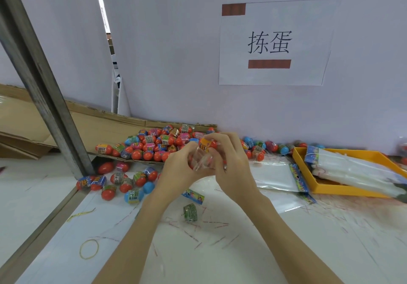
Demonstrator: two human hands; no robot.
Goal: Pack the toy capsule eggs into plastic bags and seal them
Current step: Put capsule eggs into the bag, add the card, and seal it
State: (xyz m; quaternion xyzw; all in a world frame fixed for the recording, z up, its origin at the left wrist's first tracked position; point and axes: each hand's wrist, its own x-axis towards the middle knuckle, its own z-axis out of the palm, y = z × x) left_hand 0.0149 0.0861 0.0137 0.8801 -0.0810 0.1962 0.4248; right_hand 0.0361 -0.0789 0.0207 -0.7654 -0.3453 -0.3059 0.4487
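1. At the centre of the head view the left hand point(179, 164) and right hand point(229, 162) meet; both are curled around a crumpled clear plastic bag point(201, 161) held between them
2. The right hand's fingertips also pinch an orange capsule egg point(206, 144) at the bag's upper edge, at 12 o'clock from the bag; whether the egg is already inside the bag or just at its mouth cannot be told, as fingers and creased film cover that spot
3. Something red shows through the film, too blurred to identify
4. A heap of capsule eggs point(154, 144) lies on a flattened cardboard sheet point(123, 127) at 10 o'clock from the hands; its right part is hidden behind the hands
5. Looser eggs point(123, 183) are scattered on the white table point(242, 250) at 8 o'clock from the hands
6. More eggs point(259, 149) sit along the wall at 2 o'clock, some apparently already in clear film, though this is hard to make out
7. An orange tray point(343, 192) at 3 o'clock holds a stack of flat bags point(352, 167); its right end is cut off by the frame edge
8. Flat empty bags point(275, 178) with a printed header strip lie between the tray and the hands
9. A loose printed band point(190, 212) stands at 6 o'clock from the hands, and a yellow rubber band point(89, 249) at 7 o'clock
10. A paper sign point(274, 41) hangs on the wall at 1 o'clock
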